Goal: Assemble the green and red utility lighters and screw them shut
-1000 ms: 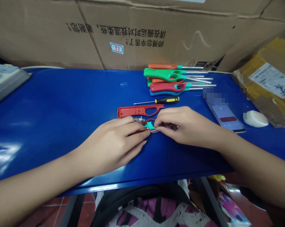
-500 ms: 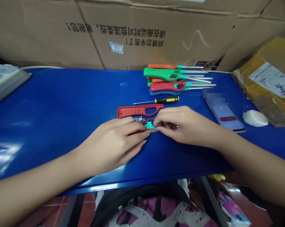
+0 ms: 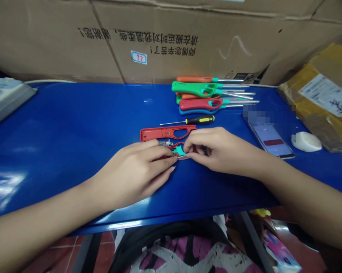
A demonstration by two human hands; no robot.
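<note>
Left hand (image 3: 139,170) + right hand (image 3: 222,149) mostly hide the near shell (image 3: 178,144), roughly parallel to worktop's (image 3: 74,125) front edge; can't tell either grip tbh.

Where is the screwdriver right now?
In the head camera's view, the screwdriver lies on the blue table slightly right of centre, its handle toward the right. It sits between the pile of lighters and the upper red shell half.

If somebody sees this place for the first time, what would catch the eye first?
Probably the left hand and right hand, close together at a turquoise part over the blue table. Then, beyond them, the pile of colourful lighters by the large cardboard box.
</note>
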